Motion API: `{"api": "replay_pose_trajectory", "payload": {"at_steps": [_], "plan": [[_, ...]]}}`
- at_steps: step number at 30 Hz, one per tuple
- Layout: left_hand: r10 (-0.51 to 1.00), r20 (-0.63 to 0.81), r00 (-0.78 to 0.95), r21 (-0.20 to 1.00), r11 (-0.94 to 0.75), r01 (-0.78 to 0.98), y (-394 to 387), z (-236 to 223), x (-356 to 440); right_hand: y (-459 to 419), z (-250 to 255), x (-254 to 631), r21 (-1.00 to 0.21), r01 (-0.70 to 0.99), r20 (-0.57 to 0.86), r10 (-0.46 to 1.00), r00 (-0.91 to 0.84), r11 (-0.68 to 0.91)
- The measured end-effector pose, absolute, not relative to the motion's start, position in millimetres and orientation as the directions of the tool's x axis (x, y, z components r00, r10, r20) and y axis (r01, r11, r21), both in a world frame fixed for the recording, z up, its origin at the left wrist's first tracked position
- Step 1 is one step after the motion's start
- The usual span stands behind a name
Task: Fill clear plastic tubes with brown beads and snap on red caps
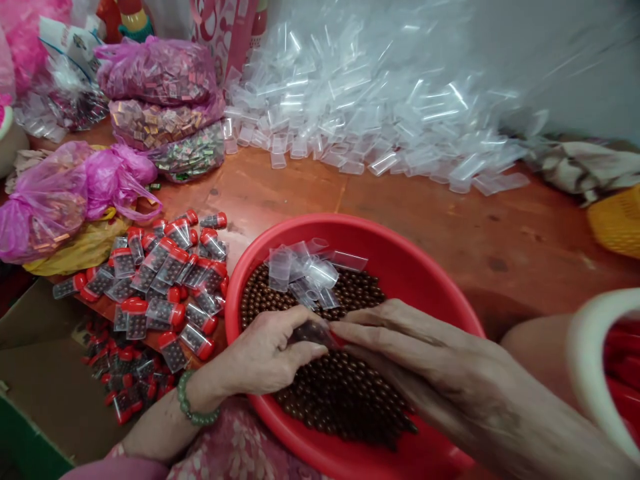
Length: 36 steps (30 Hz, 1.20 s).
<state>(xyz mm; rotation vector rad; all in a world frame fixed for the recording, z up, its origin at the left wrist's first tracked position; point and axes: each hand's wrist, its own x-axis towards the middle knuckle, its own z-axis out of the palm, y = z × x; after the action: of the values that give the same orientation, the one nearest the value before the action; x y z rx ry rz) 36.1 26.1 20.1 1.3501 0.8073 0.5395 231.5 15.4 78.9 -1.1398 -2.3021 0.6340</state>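
My left hand (280, 350), with a green bead bracelet (193, 403) at the wrist, is closed around a small clear plastic tube (311, 333) held sideways. Its contents look dark but are blurred. At the tube's right end, the fingertips of my right hand (400, 340) press on a red cap (341, 341), mostly hidden by the fingers. Both hands are over a red basin (435, 267). Brown round balls (345, 400) cover much of its bottom, and several empty clear tubes (300, 270) lie on them.
Filled red-capped tubes (165, 267) are heaped left of the basin, with more in a cardboard box (35, 340) below. Empty clear tubes (360, 127) form a large pile at the back. Pink bags (160, 73) stand back left. At right is a white-rimmed tub (583, 347) with red pieces.
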Motion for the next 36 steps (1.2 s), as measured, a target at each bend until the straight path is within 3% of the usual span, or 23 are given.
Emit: {"api": "replay_pose_trajectory", "payload": {"at_steps": [6,8,10,13,17,23,30,36], "plan": [[0.768,-0.173,0.617,0.982,0.183,0.047,26,20,36,22,82,250,-0.543,0.594,0.219,0.782,-0.583,0.594],[0.769,-0.186,0.611,0.977,0.213,0.030,27,21,36,18,80,248,-0.551,0.650,0.256,0.848,-0.465,0.523],[0.769,-0.200,0.607,0.965,0.260,-0.012,28,22,37,11,74,240,-0.646,0.647,0.300,0.914,-0.272,0.404],[0.767,-0.218,0.604,0.940,0.332,-0.082,29,22,37,-3,60,220,-0.812,0.523,0.298,0.954,-0.009,0.259],[0.774,-0.213,0.597,0.930,0.348,-0.119,28,21,38,-10,44,196,-0.884,0.427,0.275,0.951,0.143,0.192],[0.743,-0.206,0.637,0.923,0.363,-0.125,22,19,38,-8,35,184,-0.878,0.410,0.330,0.933,0.142,0.248],[0.761,-0.216,0.612,0.917,0.373,-0.141,20,20,40,-12,27,169,-0.883,0.393,0.377,0.887,0.267,0.256],[0.800,-0.232,0.554,0.838,0.453,-0.304,22,17,40,-13,13,179,-0.724,0.528,0.540,0.841,0.032,0.445]]}}
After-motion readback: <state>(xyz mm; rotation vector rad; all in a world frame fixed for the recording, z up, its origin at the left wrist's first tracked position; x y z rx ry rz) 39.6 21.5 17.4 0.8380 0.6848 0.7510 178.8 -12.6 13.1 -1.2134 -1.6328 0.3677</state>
